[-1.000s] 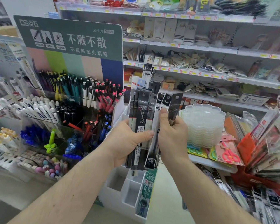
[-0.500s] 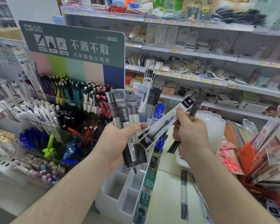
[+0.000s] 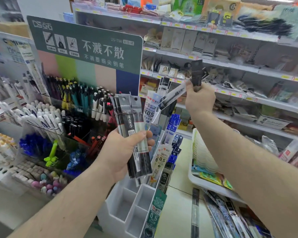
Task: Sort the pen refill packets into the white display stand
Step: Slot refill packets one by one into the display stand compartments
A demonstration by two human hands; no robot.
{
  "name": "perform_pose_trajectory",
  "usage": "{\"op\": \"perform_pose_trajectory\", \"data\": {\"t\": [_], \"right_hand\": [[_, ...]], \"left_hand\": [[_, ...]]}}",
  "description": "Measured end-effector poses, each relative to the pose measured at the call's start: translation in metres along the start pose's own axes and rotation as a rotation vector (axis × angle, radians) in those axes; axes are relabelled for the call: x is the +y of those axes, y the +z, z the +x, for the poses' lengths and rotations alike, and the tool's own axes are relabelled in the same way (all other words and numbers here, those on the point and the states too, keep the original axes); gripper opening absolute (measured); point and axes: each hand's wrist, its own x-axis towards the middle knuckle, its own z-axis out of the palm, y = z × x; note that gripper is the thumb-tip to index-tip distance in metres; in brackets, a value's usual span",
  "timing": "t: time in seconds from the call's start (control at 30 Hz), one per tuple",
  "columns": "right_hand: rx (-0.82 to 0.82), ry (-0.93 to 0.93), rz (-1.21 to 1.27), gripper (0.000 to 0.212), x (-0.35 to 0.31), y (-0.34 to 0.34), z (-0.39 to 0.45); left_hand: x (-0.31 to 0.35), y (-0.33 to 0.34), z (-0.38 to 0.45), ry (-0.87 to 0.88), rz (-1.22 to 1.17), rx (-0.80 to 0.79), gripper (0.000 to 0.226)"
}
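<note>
My left hand [image 3: 127, 152] grips a fan of several dark refill packets [image 3: 130, 117] upright, just above the white display stand [image 3: 126, 210]. The stand has open white compartments at its front and several packets [image 3: 162, 157] stood along its right side. My right hand [image 3: 199, 98] is raised higher, up and to the right of the stand, holding two packets: a dark one [image 3: 196, 71] pointing up and a clear one [image 3: 174, 95] slanting down to the left.
A green-headed pen display [image 3: 86, 47] full of pens stands at the left. Store shelves [image 3: 230, 69] fill the back. A white basket [image 3: 206, 169] sits at the right, with loose refill packets [image 3: 227, 217] piled below it and one packet [image 3: 195, 212] lying on the surface.
My right hand has pulled packets out of the bundle and lifted them up and to the right. My left hand keeps the remaining fan, now tilted slightly left.
</note>
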Motion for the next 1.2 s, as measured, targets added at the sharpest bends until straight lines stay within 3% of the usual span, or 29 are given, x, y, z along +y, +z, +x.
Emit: {"op": "perform_pose_trajectory", "data": {"t": [0.3, 0.53, 0.77, 0.9, 0.97, 1.1, 1.2], "right_hand": [[-0.177, -0.131, -0.282, 0.043, 0.007, 0.025, 0.011], [-0.488, 0.011, -0.418, 0.033, 0.008, 0.043, 0.018], [-0.477, 0.162, -0.37, 0.032, 0.015, 0.044, 0.017], [-0.418, 0.275, -0.124, 0.035, 0.007, 0.025, -0.005], [-0.463, 0.4, 0.043, 0.041, -0.001, 0.01, -0.023], [-0.631, 0.664, 0.541, 0.029, -0.012, -0.018, -0.07], [-0.634, 0.679, 0.675, 0.021, -0.014, -0.027, -0.098]], "left_hand": [[0.004, -0.002, -0.004, -0.025, -0.005, -0.023, 0.01], [0.002, -0.002, -0.003, -0.015, 0.038, -0.024, 0.012], [0.002, -0.002, -0.005, -0.016, 0.044, -0.058, 0.012], [0.002, -0.004, -0.004, -0.019, 0.043, -0.071, 0.012], [0.001, -0.004, -0.004, -0.016, 0.048, -0.075, 0.01], [0.001, -0.005, -0.002, -0.01, 0.085, -0.073, 0.008], [-0.001, -0.005, -0.001, -0.001, 0.092, -0.072, 0.008]]}}
